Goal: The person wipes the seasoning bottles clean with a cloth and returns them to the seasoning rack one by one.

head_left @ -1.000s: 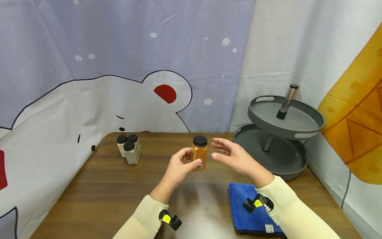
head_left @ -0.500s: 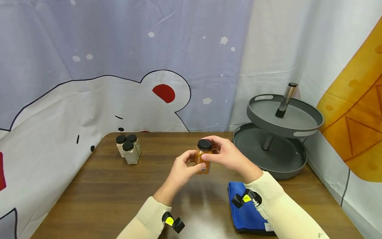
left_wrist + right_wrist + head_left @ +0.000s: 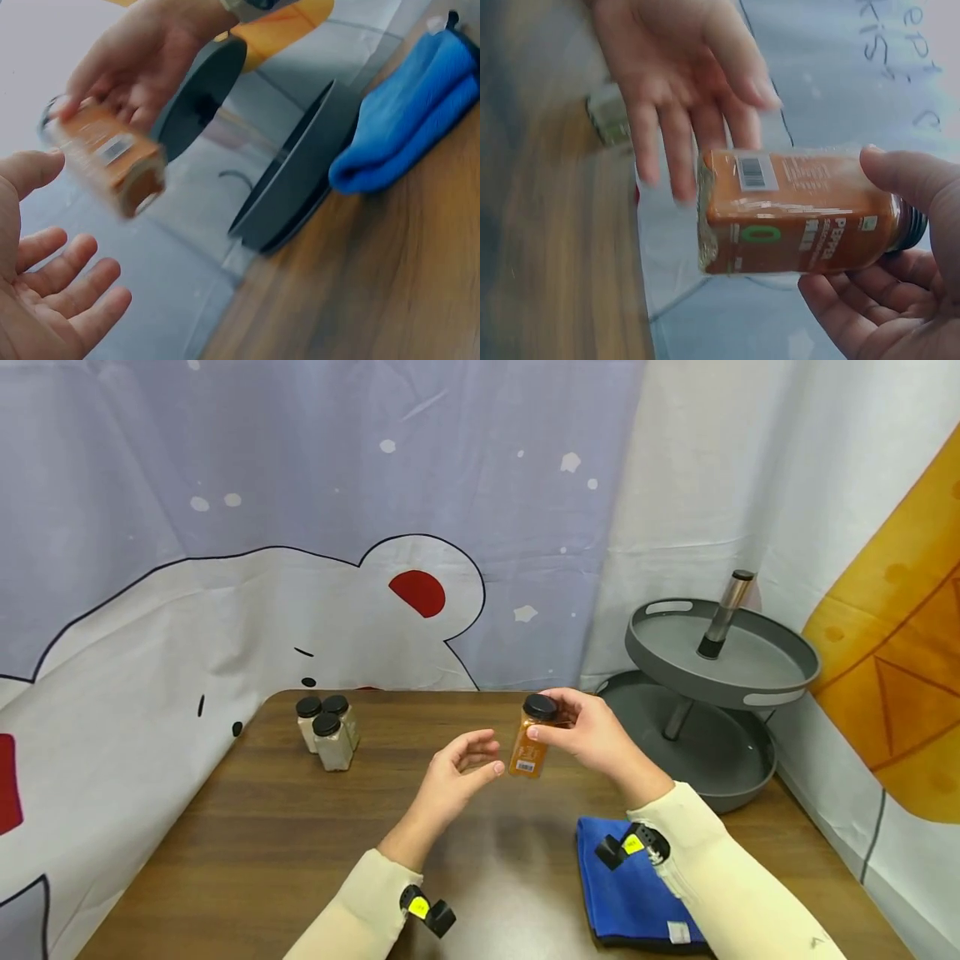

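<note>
Evidently with the left hand [image 3: 444,778] free and the pepper jar [image 3: 528,753] held up in the right hand [image 3: 591,737].

At far left on the table [image 3: 247,860], three black-lidded jars [image 3: 332,748] upright in a close group; then, nearer, the left hand, with relaxed, empty fingers, just beside the pepper jar but apart from it. Next, above the table and slightly tilted, the pepper jar, pinched near its top by the right hand's fingers and thumb. Farther right, near, a folded blue cloth [image 3: 611,889]; far, a gray two-tier tray [image 3: 761,652]. Probably at the end of a hand-to-hand pass; calling next for a steady pinch and a clear gap from the left fingers.
</note>
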Motion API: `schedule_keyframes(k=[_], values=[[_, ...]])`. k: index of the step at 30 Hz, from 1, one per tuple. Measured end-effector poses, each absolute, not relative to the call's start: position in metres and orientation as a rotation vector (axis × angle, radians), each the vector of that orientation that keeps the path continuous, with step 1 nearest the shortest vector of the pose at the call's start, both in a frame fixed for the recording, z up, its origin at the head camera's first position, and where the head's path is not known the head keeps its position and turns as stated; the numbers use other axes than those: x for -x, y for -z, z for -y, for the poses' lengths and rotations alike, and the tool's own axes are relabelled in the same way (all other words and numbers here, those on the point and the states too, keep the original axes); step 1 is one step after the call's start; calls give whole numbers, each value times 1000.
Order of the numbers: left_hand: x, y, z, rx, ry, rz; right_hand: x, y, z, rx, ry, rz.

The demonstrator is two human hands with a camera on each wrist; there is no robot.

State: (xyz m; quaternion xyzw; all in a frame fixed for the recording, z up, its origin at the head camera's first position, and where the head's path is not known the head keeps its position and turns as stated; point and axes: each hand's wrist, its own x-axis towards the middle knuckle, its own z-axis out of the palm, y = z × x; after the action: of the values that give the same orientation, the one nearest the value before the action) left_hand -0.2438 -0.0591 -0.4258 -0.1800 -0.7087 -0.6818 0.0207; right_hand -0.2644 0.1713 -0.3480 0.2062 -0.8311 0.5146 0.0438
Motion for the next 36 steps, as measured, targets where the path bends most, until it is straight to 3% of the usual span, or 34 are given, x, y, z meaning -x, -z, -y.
schedule_keyframes(k=[13,21,36], values=[[262,427,128,303,1915,2243,287,362,-241,-167,-1319,2543],[266,427,169,176,1836,2173,281,377,-275,-124,-1001,2520],[252,429,223,-24,1853,2049,271,405,-333,13,-820,2596]])
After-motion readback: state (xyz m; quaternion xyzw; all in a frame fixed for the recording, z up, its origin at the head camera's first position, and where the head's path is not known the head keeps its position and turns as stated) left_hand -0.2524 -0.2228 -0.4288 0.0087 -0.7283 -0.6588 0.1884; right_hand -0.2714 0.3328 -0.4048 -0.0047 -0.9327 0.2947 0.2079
